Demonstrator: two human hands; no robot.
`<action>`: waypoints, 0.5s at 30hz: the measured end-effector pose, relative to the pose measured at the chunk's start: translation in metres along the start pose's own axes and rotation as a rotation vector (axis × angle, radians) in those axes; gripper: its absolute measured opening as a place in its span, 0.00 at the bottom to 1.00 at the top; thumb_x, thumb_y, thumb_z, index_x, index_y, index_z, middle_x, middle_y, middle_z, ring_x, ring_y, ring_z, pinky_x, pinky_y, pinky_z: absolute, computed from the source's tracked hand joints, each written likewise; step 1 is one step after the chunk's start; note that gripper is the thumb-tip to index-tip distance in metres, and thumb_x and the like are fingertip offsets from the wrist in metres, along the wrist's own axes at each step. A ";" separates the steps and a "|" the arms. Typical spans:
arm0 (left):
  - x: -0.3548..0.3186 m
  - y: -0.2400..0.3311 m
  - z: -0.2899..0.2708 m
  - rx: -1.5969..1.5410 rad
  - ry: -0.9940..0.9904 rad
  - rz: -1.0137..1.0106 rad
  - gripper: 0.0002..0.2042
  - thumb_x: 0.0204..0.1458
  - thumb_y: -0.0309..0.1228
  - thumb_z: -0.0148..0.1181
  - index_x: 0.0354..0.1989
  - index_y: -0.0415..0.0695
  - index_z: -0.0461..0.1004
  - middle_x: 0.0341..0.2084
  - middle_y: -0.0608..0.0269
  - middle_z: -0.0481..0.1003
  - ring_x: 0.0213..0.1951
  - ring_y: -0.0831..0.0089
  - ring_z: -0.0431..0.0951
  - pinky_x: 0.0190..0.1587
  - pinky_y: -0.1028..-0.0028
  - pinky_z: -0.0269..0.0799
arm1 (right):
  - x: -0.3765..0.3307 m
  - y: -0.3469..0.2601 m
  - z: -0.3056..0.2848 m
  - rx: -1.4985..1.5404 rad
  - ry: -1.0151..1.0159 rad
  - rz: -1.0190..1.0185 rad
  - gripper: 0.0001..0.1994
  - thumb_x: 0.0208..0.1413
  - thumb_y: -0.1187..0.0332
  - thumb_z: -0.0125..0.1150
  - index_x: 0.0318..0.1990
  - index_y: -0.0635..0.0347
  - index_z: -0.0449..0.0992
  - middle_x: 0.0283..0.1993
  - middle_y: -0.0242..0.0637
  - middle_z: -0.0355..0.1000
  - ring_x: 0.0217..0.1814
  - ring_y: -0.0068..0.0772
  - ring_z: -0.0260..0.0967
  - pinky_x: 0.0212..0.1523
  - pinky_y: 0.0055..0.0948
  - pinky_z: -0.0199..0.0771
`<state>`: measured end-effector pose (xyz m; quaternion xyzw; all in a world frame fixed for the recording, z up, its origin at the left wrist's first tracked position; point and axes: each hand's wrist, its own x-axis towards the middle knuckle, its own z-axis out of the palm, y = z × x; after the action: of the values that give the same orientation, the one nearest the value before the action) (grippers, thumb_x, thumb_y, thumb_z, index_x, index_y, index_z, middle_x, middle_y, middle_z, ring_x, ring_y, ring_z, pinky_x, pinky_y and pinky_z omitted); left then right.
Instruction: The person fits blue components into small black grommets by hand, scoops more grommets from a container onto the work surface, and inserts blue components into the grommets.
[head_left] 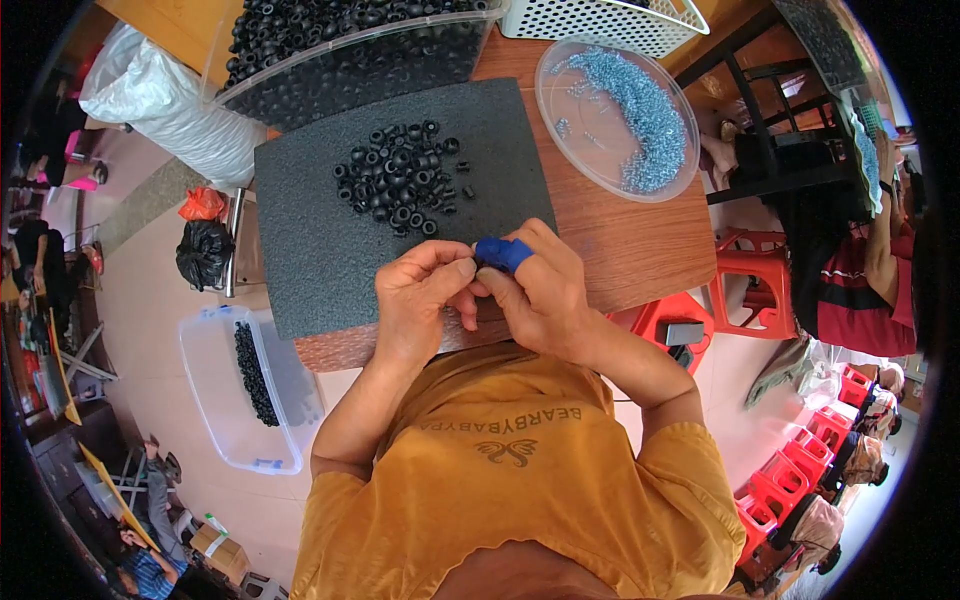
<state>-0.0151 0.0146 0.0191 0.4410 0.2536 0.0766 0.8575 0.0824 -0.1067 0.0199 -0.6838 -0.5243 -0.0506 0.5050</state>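
Observation:
My left hand (425,290) and my right hand (548,285) meet at the near edge of a dark grey mat (310,265). Fingertips of both are pinched together. What they hold is small and mostly hidden by the fingers, so I cannot make out its kind. A blue finger cover (503,253) wraps one finger of my right hand. Just beyond my hands, a pile of small black ring-shaped parts (392,172) lies on the mat, with a few loose ones at its right side.
Right of the mat, a round clear tray (557,130) holds many small bluish metallic pieces (650,125). A clear bin (350,75) of black parts and a white perforated basket (600,25) stand behind. Lower left is another clear bin (215,400); red stools (755,290) stand right.

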 end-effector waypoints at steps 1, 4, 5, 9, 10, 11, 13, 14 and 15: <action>0.000 0.000 0.000 -0.037 0.005 -0.010 0.06 0.49 0.24 0.55 0.33 0.33 0.72 0.22 0.56 0.74 0.16 0.77 0.70 0.17 0.79 0.69 | -0.001 -0.001 0.000 -0.001 -0.013 0.009 0.10 0.34 0.81 0.61 0.28 0.66 0.68 0.25 0.43 0.64 0.25 0.45 0.61 0.22 0.37 0.60; 0.001 0.001 0.001 -0.109 0.034 -0.021 0.05 0.48 0.23 0.55 0.31 0.33 0.72 0.21 0.57 0.74 0.15 0.77 0.70 0.16 0.78 0.67 | 0.004 -0.003 -0.006 -0.021 -0.029 0.030 0.12 0.34 0.77 0.64 0.29 0.66 0.68 0.26 0.44 0.65 0.26 0.45 0.61 0.23 0.38 0.61; 0.001 0.001 0.002 -0.110 0.034 -0.019 0.05 0.48 0.23 0.55 0.31 0.33 0.72 0.21 0.57 0.74 0.15 0.77 0.70 0.16 0.78 0.67 | 0.006 -0.004 -0.007 -0.040 -0.032 0.042 0.13 0.33 0.75 0.65 0.29 0.66 0.68 0.27 0.44 0.65 0.27 0.45 0.61 0.24 0.38 0.61; 0.004 -0.003 0.003 -0.140 0.051 0.011 0.04 0.48 0.22 0.54 0.31 0.34 0.72 0.22 0.59 0.73 0.20 0.77 0.72 0.22 0.79 0.70 | 0.010 -0.004 -0.004 -0.061 -0.044 0.052 0.15 0.32 0.71 0.67 0.27 0.65 0.68 0.28 0.43 0.65 0.29 0.45 0.61 0.25 0.38 0.61; 0.005 -0.004 0.003 -0.129 0.052 0.036 0.04 0.48 0.21 0.53 0.32 0.34 0.72 0.24 0.60 0.73 0.24 0.76 0.74 0.25 0.79 0.72 | 0.010 -0.003 -0.002 -0.103 -0.070 0.023 0.14 0.31 0.71 0.67 0.26 0.65 0.68 0.28 0.43 0.64 0.29 0.45 0.60 0.25 0.38 0.61; 0.005 -0.005 0.003 -0.129 0.051 0.036 0.04 0.48 0.21 0.53 0.32 0.34 0.72 0.24 0.60 0.73 0.24 0.76 0.74 0.25 0.79 0.72 | 0.009 -0.002 0.000 -0.145 -0.096 -0.005 0.14 0.31 0.70 0.67 0.25 0.65 0.67 0.28 0.43 0.64 0.29 0.45 0.60 0.26 0.38 0.61; 0.007 -0.009 0.003 -0.119 0.096 0.070 0.04 0.48 0.21 0.54 0.32 0.34 0.72 0.26 0.62 0.74 0.28 0.78 0.74 0.30 0.80 0.71 | 0.007 0.001 0.004 -0.190 -0.082 -0.039 0.14 0.30 0.71 0.66 0.24 0.65 0.67 0.27 0.43 0.63 0.29 0.45 0.60 0.26 0.38 0.60; 0.007 -0.008 0.004 -0.119 0.095 0.070 0.04 0.48 0.21 0.54 0.32 0.34 0.72 0.26 0.62 0.74 0.28 0.78 0.74 0.30 0.80 0.71 | 0.006 0.002 0.006 -0.232 -0.069 -0.072 0.13 0.30 0.71 0.65 0.23 0.66 0.66 0.27 0.44 0.63 0.29 0.44 0.60 0.26 0.38 0.60; 0.006 -0.007 0.006 -0.108 0.089 0.064 0.05 0.48 0.21 0.55 0.33 0.35 0.72 0.27 0.62 0.74 0.28 0.78 0.74 0.30 0.80 0.71 | 0.004 0.005 0.007 -0.233 -0.069 -0.071 0.13 0.30 0.71 0.65 0.23 0.66 0.66 0.27 0.44 0.63 0.29 0.44 0.60 0.26 0.38 0.60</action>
<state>-0.0076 0.0084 0.0147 0.3980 0.2729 0.1372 0.8651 0.0848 -0.0985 0.0164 -0.7200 -0.5558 -0.1056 0.4019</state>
